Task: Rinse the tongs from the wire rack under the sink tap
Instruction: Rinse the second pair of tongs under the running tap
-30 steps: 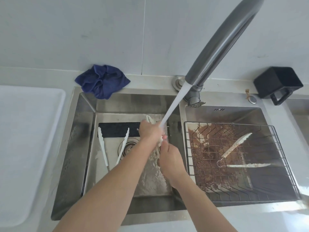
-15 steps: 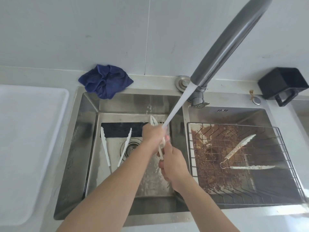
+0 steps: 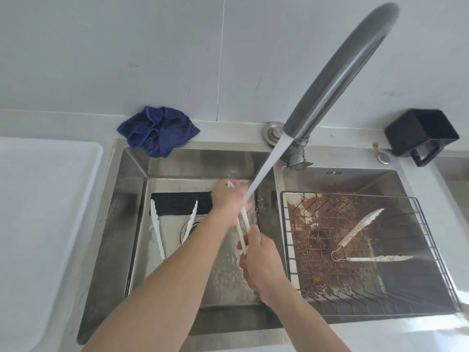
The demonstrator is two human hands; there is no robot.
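Note:
White tongs (image 3: 242, 226) are held over the left sink basin (image 3: 134, 224), under the water stream (image 3: 264, 171) from the grey tap (image 3: 337, 72). My left hand (image 3: 227, 199) grips the tongs' far end where the water lands. My right hand (image 3: 258, 260) grips their near end. A second pair of white tongs (image 3: 157, 232) lies on the left basin's floor. A third, dirty pair (image 3: 360, 235) lies on the wire rack (image 3: 436, 250) in the right basin.
A blue cloth (image 3: 158, 132) sits on the ledge behind the left basin. A black holder (image 3: 422, 134) stands at the back right. A white tray (image 3: 38, 224) is on the counter to the left. Brown grime coats the right basin under the rack.
My hands have drawn apart along the tongs: the left stays at the far end under the stream, the right has slid back toward me. The tongs' middle now shows.

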